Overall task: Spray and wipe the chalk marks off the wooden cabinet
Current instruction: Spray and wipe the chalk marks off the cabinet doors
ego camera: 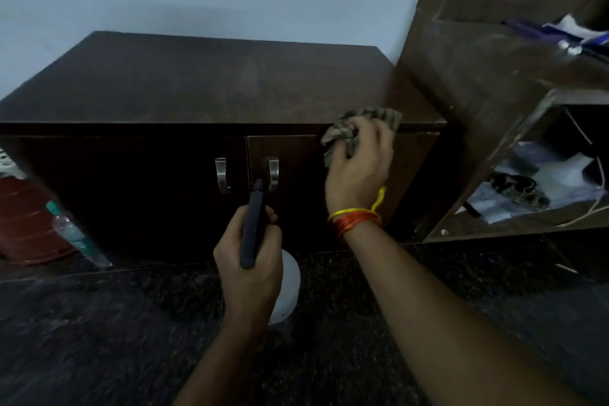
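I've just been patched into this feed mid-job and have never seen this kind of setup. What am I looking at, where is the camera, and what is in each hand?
There is no machine here: a person works with two bare hands, and the single picture comes from a wide-angle camera worn on their head, looking forward and down.

In front stands a dark wooden cabinet with two doors and metal handles. The left hand grips a spray bottle with a dark trigger head, nozzle towards the doors. The right hand holds a bunched striped cloth at the front edge of the cabinet top, above the right door. Any chalk marks are too faint to make out in this dim light. To the right is an open shelf unit holding papers.
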{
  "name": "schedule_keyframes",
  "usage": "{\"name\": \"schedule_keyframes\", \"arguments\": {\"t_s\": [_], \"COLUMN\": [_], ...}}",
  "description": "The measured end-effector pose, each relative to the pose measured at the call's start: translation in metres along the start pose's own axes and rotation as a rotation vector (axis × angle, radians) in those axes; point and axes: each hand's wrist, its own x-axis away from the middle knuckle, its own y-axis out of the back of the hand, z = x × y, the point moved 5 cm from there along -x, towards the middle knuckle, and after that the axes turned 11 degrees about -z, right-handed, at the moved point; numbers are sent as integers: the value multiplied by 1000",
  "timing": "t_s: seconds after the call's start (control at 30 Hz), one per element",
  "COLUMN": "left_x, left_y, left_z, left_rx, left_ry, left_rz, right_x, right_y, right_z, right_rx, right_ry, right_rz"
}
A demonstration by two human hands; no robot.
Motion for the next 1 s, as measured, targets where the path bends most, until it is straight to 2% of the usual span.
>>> {"name": "schedule_keyframes", "arguments": {"t_s": [0.17,0.3,0.7,1.0], "left_x": [-4,-3,-2,-10], "left_y": [6,7,-22,-19], "left_z": [3,8,3,2], "left_rx": [-51,-73,25,19], "left_ry": [-34,-57,-20,-16], "left_rz": [-8,4,38,25], "right_x": [30,32,-33,-61], "right_y": [-28,-30,20,43], "right_z": [40,45,-41,-75], "right_rx": [39,30,106,132], "right_ry": [226,321,151,-14], "right_rz": [199,264,91,-59]}}
